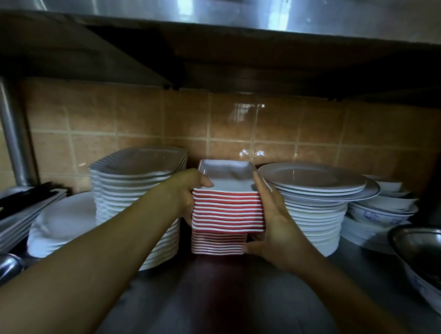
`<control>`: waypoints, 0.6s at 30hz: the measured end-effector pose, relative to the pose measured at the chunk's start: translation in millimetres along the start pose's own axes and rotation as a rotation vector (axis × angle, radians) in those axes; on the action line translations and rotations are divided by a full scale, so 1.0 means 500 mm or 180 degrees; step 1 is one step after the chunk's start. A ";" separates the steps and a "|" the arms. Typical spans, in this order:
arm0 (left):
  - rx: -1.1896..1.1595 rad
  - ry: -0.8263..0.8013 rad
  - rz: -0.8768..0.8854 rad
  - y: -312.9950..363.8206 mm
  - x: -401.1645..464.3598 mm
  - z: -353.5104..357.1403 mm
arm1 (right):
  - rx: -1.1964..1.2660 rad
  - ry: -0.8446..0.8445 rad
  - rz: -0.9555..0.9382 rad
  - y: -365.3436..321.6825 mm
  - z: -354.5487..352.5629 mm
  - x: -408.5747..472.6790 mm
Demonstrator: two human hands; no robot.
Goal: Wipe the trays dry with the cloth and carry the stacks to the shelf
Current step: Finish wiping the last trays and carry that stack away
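Your two hands hold a stack of red-and-white square trays [228,206] at the centre of the frame. It sits on a second, slightly narrower stack of the same trays [218,243], which stands on the steel shelf [219,304].

Your left hand [188,193] grips the left side of the upper stack, thumb hooked over the top tray's rim and fingers curled round the edge. Your right hand [271,220] presses flat against the right side, fingers straight and pointing up, thumb reaching under toward the lower stack; whether the thumb touches it is unclear in the shadow.

Left of centre stands a tall pile of white ribbed plates [138,194]. Right of centre stands a pile of round white plates [315,201], just beside your right hand. A metal bowl [427,254] occupies the lower right of the frame. Brown wall tiles [238,121] fill the background.
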State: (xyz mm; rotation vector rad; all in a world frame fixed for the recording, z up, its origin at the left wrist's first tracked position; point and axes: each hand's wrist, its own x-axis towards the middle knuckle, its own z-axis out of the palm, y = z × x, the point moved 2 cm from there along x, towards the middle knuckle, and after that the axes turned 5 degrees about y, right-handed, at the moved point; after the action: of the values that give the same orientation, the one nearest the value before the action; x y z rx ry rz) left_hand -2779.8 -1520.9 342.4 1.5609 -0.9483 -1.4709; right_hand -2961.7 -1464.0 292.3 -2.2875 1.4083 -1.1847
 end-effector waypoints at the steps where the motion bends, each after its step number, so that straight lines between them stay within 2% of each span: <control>1: -0.0023 -0.0037 0.0004 0.000 -0.001 0.000 | -0.0206 0.0151 -0.0047 0.001 0.008 0.000; 4: -0.0089 -0.0154 0.0041 0.001 0.000 -0.003 | -0.0627 0.0665 -0.0171 0.010 0.018 0.004; 9: -0.0281 -0.0378 0.0264 -0.019 -0.023 -0.008 | -0.0569 0.0754 -0.0197 0.013 0.010 0.016; 11: -0.0229 -0.0222 0.0818 -0.048 -0.034 -0.010 | -0.0574 0.0786 -0.0242 0.012 0.005 0.021; 13: -0.0070 -0.0044 0.1864 -0.084 -0.050 -0.015 | -0.0620 0.0762 -0.0223 0.011 -0.001 0.025; 14: 0.0160 0.0052 0.2485 -0.102 -0.057 -0.020 | -0.0638 0.0740 -0.0221 0.010 -0.003 0.027; 15: 0.0692 0.0246 0.3060 -0.116 -0.058 -0.025 | -0.0639 0.0729 -0.0224 0.010 -0.004 0.029; 16: 0.1479 0.0597 0.3502 -0.124 -0.057 -0.030 | -0.0634 0.0722 -0.0215 0.010 -0.005 0.031; 18: 0.3075 0.1568 0.4020 -0.129 -0.059 -0.032 | -0.0630 0.0701 -0.0177 0.011 -0.005 0.032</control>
State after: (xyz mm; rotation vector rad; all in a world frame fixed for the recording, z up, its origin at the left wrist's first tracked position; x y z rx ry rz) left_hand -2764.6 -1466.3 296.7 1.2548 -1.9152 0.3096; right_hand -2963.4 -1479.5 299.1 -2.4012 1.6139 -1.4097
